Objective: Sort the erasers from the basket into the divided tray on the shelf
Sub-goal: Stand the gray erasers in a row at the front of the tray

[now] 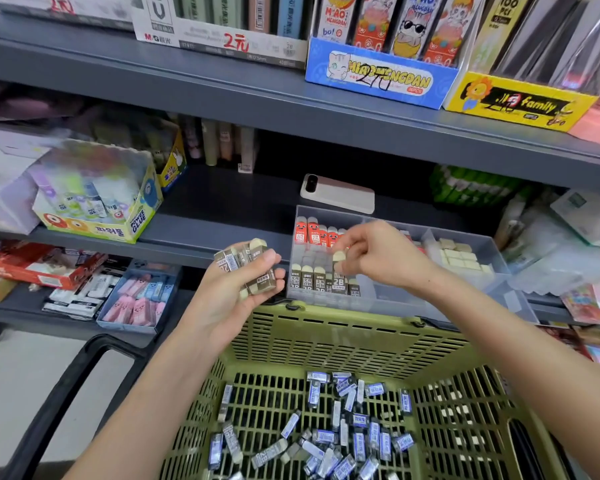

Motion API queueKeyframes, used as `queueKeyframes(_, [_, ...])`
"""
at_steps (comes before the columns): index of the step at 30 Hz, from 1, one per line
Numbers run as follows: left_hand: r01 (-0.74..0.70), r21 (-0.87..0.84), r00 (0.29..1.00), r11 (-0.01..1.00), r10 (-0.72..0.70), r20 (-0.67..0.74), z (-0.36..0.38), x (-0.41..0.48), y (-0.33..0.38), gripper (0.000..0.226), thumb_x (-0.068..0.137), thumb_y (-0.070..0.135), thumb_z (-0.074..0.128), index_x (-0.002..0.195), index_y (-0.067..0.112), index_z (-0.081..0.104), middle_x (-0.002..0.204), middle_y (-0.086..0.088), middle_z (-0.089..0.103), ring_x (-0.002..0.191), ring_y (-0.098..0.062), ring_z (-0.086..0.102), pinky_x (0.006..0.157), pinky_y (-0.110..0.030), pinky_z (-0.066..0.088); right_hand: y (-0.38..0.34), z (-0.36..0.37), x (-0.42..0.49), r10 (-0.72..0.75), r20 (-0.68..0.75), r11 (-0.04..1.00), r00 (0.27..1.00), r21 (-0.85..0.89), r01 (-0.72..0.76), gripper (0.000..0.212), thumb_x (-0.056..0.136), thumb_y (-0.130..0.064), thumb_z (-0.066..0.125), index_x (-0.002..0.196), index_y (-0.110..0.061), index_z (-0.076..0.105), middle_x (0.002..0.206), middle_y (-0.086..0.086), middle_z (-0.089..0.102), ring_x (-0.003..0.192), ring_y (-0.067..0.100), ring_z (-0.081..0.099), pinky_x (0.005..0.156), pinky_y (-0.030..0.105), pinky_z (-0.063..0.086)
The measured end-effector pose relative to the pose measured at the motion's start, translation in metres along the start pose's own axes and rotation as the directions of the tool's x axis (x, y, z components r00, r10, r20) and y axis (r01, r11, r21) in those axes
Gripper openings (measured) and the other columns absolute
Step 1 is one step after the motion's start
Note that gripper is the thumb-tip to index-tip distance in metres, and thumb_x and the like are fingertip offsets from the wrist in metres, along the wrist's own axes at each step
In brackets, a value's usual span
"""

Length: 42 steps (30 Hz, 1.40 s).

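Centre frame: left grip (pixel 224 299) curled round a spare handful of brown erasers (pixel 253 270), stock for right grip (pixel 385 258) pinching one eraser (pixel 338 257) upright, ready for tray (pixel 402 296) lower-left compartment. Blue erasers (pixel 343 431) waiting below in basket (pixel 343 344).

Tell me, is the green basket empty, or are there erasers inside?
Not empty. The green basket holds many blue-wrapped erasers, scattered loose across its bottom.
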<state>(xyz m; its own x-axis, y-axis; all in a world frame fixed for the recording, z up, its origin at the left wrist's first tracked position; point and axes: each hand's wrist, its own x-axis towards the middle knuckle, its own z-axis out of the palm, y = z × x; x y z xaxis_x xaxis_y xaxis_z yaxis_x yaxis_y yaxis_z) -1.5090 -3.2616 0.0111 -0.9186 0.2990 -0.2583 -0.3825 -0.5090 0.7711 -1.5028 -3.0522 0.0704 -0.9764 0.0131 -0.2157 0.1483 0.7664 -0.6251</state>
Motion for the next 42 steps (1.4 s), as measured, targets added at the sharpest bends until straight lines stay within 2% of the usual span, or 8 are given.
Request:
queueKeyframes(5, [0.024, -0.036, 0.999, 0.999, -0.023, 0.031, 0.0, -0.001, -0.003, 0.03, 0.061, 0.008, 0.073, 0.089, 0.006, 0.062, 0.076, -0.009, 0.072, 0.066, -0.019, 0.07, 0.056, -0.028, 0.055, 0.008, 0.01, -0.005, 0.013, -0.116, 0.996, 0.993, -0.085, -0.023, 0.017, 0.07, -0.026, 0.081, 0.063, -0.036, 0.068, 0.072, -0.021, 0.063, 0.083, 0.008, 0.063, 0.08, 0.03, 0.049])
queueKeyframes(12, [0.062, -0.106, 0.998, 0.992, -0.06, 0.02, -0.001, -0.001, -0.002, 0.03, 0.065, 0.0, 0.065, 0.095, 0.0, 0.061, 0.08, -0.014, 0.073, 0.075, -0.026, 0.072, 0.061, -0.031, 0.057, 0.013, 0.019, 0.0, 0.079, -0.16, 0.99, 0.984, -0.107, -0.097, 0.016, 0.073, -0.029, 0.078, 0.081, -0.028, 0.064, 0.072, -0.014, 0.067, 0.08, 0.009, 0.064, 0.081, 0.031, 0.05])
queueKeyframes(17, [0.062, -0.148, 0.998, 0.987, -0.064, -0.011, 0.003, -0.002, -0.003, 0.034, 0.062, -0.004, 0.064, 0.095, -0.001, 0.058, 0.071, -0.011, 0.072, 0.075, -0.026, 0.073, 0.06, -0.032, 0.058, 0.015, 0.037, -0.004, -0.084, -0.29, 0.899, 0.953, -0.435, -0.054, 0.014, 0.085, -0.034, 0.064, 0.094, -0.028, 0.073, 0.089, -0.005, 0.071, 0.093, 0.018, 0.06, 0.079, 0.026, 0.044])
queueKeyframes(27, [0.081, -0.046, 0.995, 0.996, -0.078, 0.066, 0.005, -0.002, -0.005, 0.033, 0.063, 0.001, 0.069, 0.095, 0.0, 0.061, 0.082, -0.014, 0.073, 0.081, -0.027, 0.072, 0.064, -0.032, 0.058, 0.009, 0.032, -0.008, -0.207, -0.255, 0.8, 0.944, -0.599, 0.014, 0.025, 0.093, -0.035, 0.051, 0.112, -0.031, 0.065, 0.093, -0.007, 0.071, 0.095, 0.017, 0.059, 0.093, 0.031, 0.031])
queueKeyframes(30, [0.04, 0.045, 0.992, 0.998, -0.045, 0.116, 0.006, -0.003, -0.006, 0.038, 0.064, 0.003, 0.071, 0.1, 0.002, 0.059, 0.085, -0.012, 0.073, 0.078, -0.025, 0.072, 0.065, -0.031, 0.058, -0.012, 0.026, -0.019, -0.243, -0.249, 0.961, 0.938, -0.191, 0.198, 0.023, 0.093, -0.038, 0.051, 0.102, -0.028, 0.069, 0.075, -0.011, 0.068, 0.077, 0.004, 0.06, 0.078, 0.025, 0.042])
queueKeyframes(33, [-0.029, 0.155, 0.987, 0.987, 0.004, 0.159, 0.007, -0.006, -0.007, 0.042, 0.063, 0.005, 0.073, 0.101, 0.005, 0.056, 0.084, -0.008, 0.073, 0.073, -0.026, 0.071, 0.065, -0.033, 0.058, -0.031, 0.027, -0.023, -0.192, -0.081, 0.948, 0.978, 0.242, 0.206, 0.014, 0.088, -0.03, 0.062, 0.09, -0.018, 0.07, 0.07, -0.003, 0.069, 0.065, 0.0, 0.061, 0.067, 0.018, 0.049])
queueKeyframes(39, [-0.013, 0.093, 0.993, 0.996, 0.002, 0.117, 0.006, -0.007, -0.008, 0.032, 0.068, 0.008, 0.069, 0.098, 0.005, 0.059, 0.075, -0.01, 0.07, 0.074, -0.026, 0.071, 0.061, -0.029, 0.057, -0.018, -0.002, -0.013, -0.113, -0.162, 0.898, 0.98, 0.405, 0.171, 0.006, 0.078, -0.014, 0.074, 0.08, -0.02, 0.074, 0.074, 0.001, 0.072, 0.065, 0.003, 0.062, 0.061, 0.013, 0.049])
queueKeyframes(42, [0.022, 0.036, 0.997, 0.999, -0.025, 0.076, 0.003, -0.005, -0.004, 0.028, 0.071, 0.011, 0.066, 0.098, 0.007, 0.061, 0.069, -0.008, 0.067, 0.067, -0.021, 0.069, 0.052, -0.025, 0.053, 0.002, -0.017, -0.003, -0.074, -0.208, 0.984, 0.975, 0.143, 0.106, 0.005, 0.076, -0.018, 0.076, 0.08, -0.02, 0.076, 0.076, -0.004, 0.072, 0.07, 0.005, 0.062, 0.069, 0.02, 0.049])
